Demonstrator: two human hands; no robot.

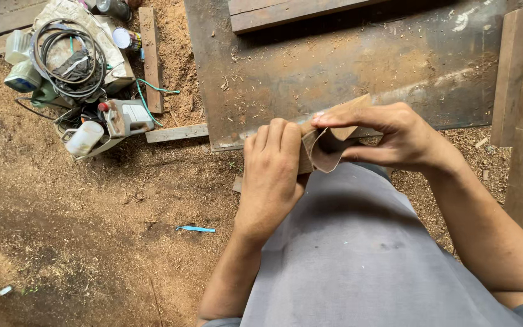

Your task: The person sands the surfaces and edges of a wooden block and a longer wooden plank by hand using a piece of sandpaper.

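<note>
My left hand (270, 175) is closed around one end of a small wooden piece (340, 112), knuckles up, over my grey-clad knee (358, 242). A curled sheet of brown sandpaper (324, 154) is wrapped against the wood between both hands. My right hand (394, 136) pinches the sandpaper and the wood, thumb below and forefinger stretched along the top edge. Most of the wooden piece is hidden by my fingers and the paper.
A wide dark board (358, 66) lies ahead on the sawdust-covered ground (92, 230), with planks (522, 91) at the right. At the upper left sit coiled cable (71, 54), a power tool (122, 118), cans and plastic tubs. A blue strip (196, 229) lies near my knee.
</note>
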